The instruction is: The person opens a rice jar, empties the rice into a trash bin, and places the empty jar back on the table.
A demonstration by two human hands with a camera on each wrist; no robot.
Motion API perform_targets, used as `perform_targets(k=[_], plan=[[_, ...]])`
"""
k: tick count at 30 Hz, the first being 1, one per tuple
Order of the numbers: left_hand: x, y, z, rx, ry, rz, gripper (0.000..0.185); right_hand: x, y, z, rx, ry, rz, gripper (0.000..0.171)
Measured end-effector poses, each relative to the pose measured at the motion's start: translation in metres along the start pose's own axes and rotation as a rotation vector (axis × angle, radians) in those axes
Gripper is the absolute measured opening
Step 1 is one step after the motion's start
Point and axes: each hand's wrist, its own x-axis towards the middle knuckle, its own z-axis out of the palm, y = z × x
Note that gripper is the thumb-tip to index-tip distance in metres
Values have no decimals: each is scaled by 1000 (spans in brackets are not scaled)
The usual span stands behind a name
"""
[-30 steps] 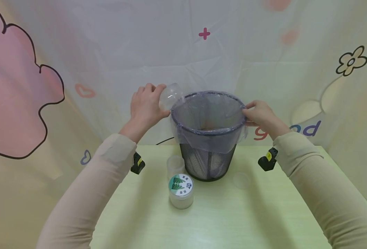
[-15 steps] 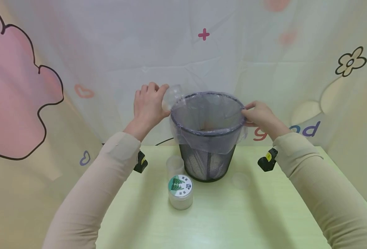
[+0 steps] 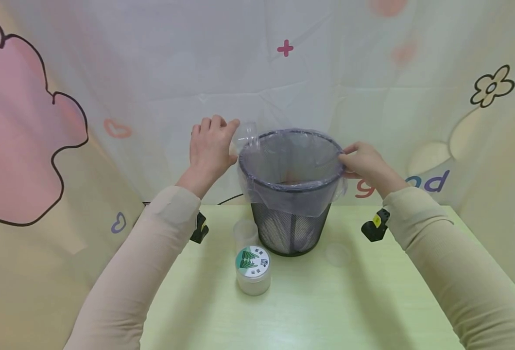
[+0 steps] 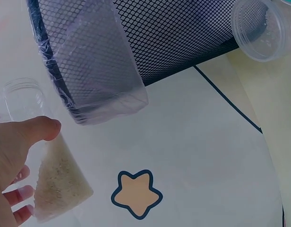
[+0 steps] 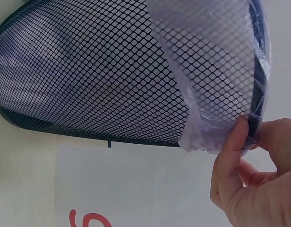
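Observation:
My left hand [image 3: 211,143] grips a clear plastic jar [image 3: 246,135] right beside the left rim of a black mesh bin [image 3: 290,226]. In the left wrist view the jar [image 4: 53,182] holds white grains at its lower end, its open mouth points toward the bin [image 4: 174,33], and my thumb [image 4: 34,130] lies across it. The bin has a clear plastic liner [image 3: 292,163] folded over its rim. My right hand [image 3: 358,159] pinches the right rim and liner; the right wrist view shows thumb and fingers [image 5: 233,156] closed on the edge of the bin [image 5: 89,71].
On the pale green table [image 3: 327,311] in front of the bin stand a lidded jar with a green label [image 3: 253,270] and an empty clear jar [image 3: 245,232]. A clear lid [image 3: 338,253] lies to the bin's right. A printed cloth backdrop [image 3: 109,73] hangs behind.
My left hand has shifted slightly right toward the bin rim and the jar has turned in it. The right hand and the bin have stayed put.

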Motion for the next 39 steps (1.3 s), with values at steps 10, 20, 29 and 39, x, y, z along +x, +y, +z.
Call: perform_targets(k=[10, 20, 29, 39], plan=[[0, 2, 3, 30, 46, 53, 70, -1, 1, 1, -9, 20, -10, 43], [-1, 6, 7, 75, 148, 130, 65, 0, 2, 2, -15, 27, -13, 43], [1, 8, 8, 147, 222, 171, 66, 0, 2, 2, -26, 33, -19, 42], [1, 9, 7, 181, 278, 219, 65, 0, 2, 2, -34, 36, -21, 43]])
